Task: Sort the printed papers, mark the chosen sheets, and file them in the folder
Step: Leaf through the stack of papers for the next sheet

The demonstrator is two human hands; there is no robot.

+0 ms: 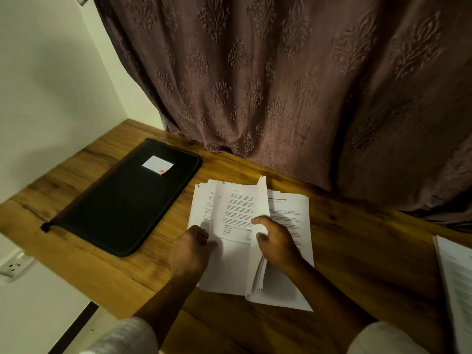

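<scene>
The printed papers (288, 218) are lying in a thick pile near the middle of the wooden desk (357, 251), just right of the closed black zip folder (127, 200), which is resting flat with a small label (157, 164) on its cover. The left hand (190, 251) is curling over the near-left edge of the pile, its thumb seeming to pinch the opened pages there; its fingertips are mostly hidden under the paper. The right hand (279, 244) is pinching a raised sheaf (260, 200) between thumb and curled fingers, so those pages are standing on edge and bowing over. A second batch of sheets (454, 272) is lying well apart at the right edge of the desk. The paper is looking thin, light and floppy: single sheets are likely to bend, slide over one another and fan out. Taking a sheet by a corner or the near edge, with the other hand pressing the pile flat, is probably the safest hold. The folder is looking stiffer and heavier, best taken by its edge.
</scene>
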